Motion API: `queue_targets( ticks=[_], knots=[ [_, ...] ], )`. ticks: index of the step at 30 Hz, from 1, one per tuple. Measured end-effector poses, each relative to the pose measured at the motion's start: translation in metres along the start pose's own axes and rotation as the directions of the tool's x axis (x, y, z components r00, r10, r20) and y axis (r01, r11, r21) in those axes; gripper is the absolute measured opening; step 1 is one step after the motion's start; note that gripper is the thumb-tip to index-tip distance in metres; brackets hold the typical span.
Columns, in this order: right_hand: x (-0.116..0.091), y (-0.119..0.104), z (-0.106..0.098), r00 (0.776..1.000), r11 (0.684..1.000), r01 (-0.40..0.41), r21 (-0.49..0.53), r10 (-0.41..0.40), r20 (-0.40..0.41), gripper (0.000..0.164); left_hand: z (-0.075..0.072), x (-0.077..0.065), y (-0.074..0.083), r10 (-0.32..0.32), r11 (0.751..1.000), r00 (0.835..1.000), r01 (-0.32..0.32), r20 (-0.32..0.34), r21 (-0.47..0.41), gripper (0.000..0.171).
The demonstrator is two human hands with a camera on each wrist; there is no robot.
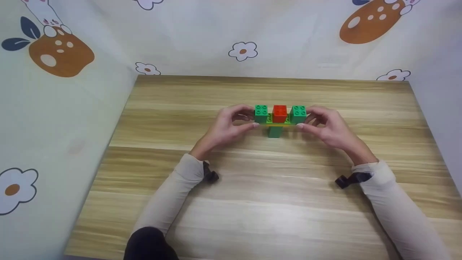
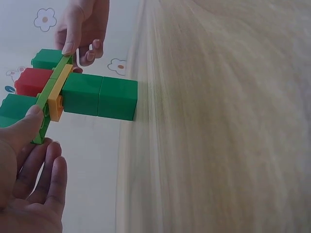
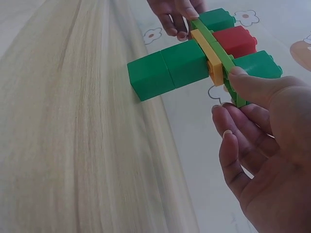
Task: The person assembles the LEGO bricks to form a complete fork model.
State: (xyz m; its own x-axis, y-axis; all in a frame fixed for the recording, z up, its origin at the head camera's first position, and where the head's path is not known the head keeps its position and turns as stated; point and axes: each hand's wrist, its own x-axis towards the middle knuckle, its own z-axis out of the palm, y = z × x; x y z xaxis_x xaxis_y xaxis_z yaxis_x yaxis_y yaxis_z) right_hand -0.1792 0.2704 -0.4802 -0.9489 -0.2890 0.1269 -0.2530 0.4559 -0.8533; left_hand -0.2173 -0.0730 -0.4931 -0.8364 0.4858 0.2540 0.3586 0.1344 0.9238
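A T-shaped toy brick structure stands upright on the table. Its column is two stacked green bricks (image 2: pixel 99 96), topped by an orange-yellow plate (image 2: pixel 59 94) and a longer light green plate (image 3: pixel 212 38). Along the top sit a left green brick (image 1: pixel 261 114), a red brick (image 1: pixel 279 114) and a right green brick (image 1: pixel 298 115), with gaps between them. My left hand (image 1: pixel 231 124) pinches the left end of the light green plate, thumb towards me. At the opposite end my right hand (image 1: pixel 326 126) pinches it the same way. The column's foot seems to touch the wood.
The wooden table (image 1: pixel 274 202) reaches to a pale wall covering (image 1: pixel 195 39) with flower and fruit prints behind and at the left. Dark wrist straps with small cameras sit on both sleeves. A dark rounded shape (image 1: pixel 148 243) shows at the lower left.
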Motion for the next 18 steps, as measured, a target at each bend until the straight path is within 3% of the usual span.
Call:
queue_targets(
  ticks=[18],
  knots=[
    [-0.0002,-0.0016,-0.0014,0.999,0.999,-0.035,-0.003,0.035,0.018,0.039,0.0000,-0.0006,0.0001,0.002,1.000,1.000,-0.002,0.004,-0.012,0.036]
  ],
)
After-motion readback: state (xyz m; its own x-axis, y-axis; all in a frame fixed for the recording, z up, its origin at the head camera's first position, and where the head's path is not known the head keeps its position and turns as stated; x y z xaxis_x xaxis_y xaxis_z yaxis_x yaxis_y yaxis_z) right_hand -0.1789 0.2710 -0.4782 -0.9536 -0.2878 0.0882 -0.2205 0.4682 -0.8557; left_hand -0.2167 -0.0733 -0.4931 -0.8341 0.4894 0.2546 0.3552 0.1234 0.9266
